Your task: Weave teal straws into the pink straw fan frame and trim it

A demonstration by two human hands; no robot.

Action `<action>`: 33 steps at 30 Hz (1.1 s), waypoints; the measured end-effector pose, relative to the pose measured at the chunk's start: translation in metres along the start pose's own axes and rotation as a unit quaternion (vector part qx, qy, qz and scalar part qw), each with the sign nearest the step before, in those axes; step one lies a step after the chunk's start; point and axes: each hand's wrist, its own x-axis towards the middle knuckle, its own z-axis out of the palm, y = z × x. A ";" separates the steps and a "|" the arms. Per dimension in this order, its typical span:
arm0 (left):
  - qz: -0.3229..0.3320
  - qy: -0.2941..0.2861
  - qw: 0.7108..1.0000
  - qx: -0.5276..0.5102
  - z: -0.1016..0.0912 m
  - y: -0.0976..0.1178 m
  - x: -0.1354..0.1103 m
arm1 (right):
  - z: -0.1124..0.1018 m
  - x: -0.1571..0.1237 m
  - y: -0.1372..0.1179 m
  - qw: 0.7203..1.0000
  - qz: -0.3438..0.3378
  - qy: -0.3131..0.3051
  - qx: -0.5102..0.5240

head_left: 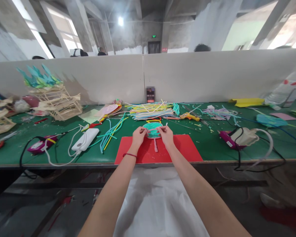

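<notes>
A round teal piece with a pale rim and a pink handle, like a small fan, lies over the far edge of a red sheet. My left hand, with a red cord on its wrist, pinches one end of a thin pink strip at the teal piece's left side. The other end is pinched by my right hand at the right side. The strip runs across the teal surface between my fingertips. Whether it touches the surface I cannot tell.
Behind lies a pile of coloured strips, with a yellow glue gun beside it. A white power bank with cables is at left. Stick models stand further left. A phone leans on the grey partition.
</notes>
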 end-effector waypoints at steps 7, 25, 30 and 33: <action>-0.001 0.009 1.000 -0.018 0.000 0.002 0.001 | 0.000 0.001 0.002 0.999 0.014 -0.004 0.034; 0.000 -0.042 0.999 0.024 0.001 0.008 0.000 | 0.002 -0.006 -0.004 0.992 0.048 -0.100 0.058; 0.000 -0.052 0.997 0.053 0.000 0.010 0.000 | 0.000 -0.005 -0.004 0.995 0.026 -0.099 0.018; -0.001 -0.081 0.995 0.064 0.003 0.012 -0.002 | -0.002 -0.004 -0.003 0.996 0.015 -0.092 -0.004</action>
